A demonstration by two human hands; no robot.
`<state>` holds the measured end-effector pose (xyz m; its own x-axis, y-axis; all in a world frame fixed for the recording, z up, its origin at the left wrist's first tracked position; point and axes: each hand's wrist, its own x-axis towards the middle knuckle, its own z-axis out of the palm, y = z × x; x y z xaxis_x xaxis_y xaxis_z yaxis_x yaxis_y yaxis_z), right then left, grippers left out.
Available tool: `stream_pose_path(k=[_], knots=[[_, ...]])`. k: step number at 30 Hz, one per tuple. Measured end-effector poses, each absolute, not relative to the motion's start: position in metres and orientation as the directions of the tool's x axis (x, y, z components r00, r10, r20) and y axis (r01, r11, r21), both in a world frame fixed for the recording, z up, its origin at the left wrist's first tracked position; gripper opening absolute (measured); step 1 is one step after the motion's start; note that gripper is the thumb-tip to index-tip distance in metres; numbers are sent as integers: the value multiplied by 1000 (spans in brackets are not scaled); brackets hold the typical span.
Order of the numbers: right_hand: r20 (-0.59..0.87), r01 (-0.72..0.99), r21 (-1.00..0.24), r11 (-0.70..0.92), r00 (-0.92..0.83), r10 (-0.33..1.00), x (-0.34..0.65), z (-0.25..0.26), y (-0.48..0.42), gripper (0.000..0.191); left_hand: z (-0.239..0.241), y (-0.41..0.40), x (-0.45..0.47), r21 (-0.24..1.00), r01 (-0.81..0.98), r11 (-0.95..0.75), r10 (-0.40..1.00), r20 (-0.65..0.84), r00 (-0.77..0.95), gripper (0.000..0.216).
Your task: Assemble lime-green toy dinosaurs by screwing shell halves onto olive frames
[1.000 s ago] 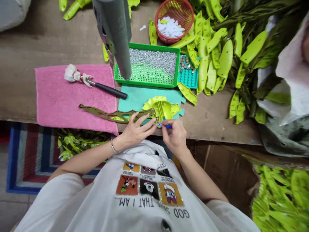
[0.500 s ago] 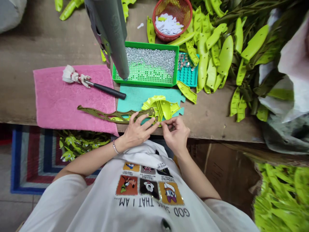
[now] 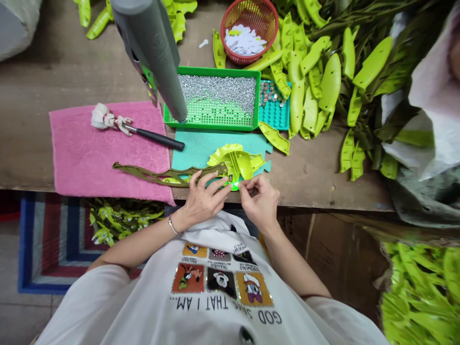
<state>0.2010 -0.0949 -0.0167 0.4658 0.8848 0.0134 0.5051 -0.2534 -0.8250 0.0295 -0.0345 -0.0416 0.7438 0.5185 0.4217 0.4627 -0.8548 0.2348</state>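
A plastic toy part, lime green with a long dark olive limb, lies across the near edge of the turquoise foam mat. My left hand rests over its near edge, fingers bent and spread, holding it down. By those fingertips a small green light glows at the edge of the part. My right hand is closed in a pinch just right of the glow. Whatever sits between that thumb and forefinger is too small to make out.
Behind the mat stand a green tray of screws, a teal tray and a red basket of white pieces. A grey post hangs overhead. A black-handled mallet lies on a pink towel. Lime shells pile up right.
A green light now glows at the part's near edge, beside my fingertips. My hands stay almost in place; the whole view has shifted slightly.
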Motion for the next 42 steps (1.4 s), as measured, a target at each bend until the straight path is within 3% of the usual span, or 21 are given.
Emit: stream_pose_path(k=[6,17,23,29,36,42], knots=[[15,505,-826,-251,466,885,202,-16,-94,24,-44,-33,31,245,456,-856,517,442,733,28],[-28,482,-831,-278,462,886,202,-17,-95,23,-40,-32,29,322,456,-830,552,350,757,32],[-15,524,-801,-289,465,885,201,-14,-91,22,-40,-36,29,269,447,-853,522,412,747,39],[-14,626,-760,-174,252,968,224,6,-76,16,-46,-36,33,190,486,-853,518,427,741,44],[365,828,-554,83,152,919,282,41,57,4,-48,-36,40,157,494,-855,500,500,707,28],[334,878,-259,402,-309,890,224,13,246,25,-50,-35,36,183,476,-860,497,511,701,34]])
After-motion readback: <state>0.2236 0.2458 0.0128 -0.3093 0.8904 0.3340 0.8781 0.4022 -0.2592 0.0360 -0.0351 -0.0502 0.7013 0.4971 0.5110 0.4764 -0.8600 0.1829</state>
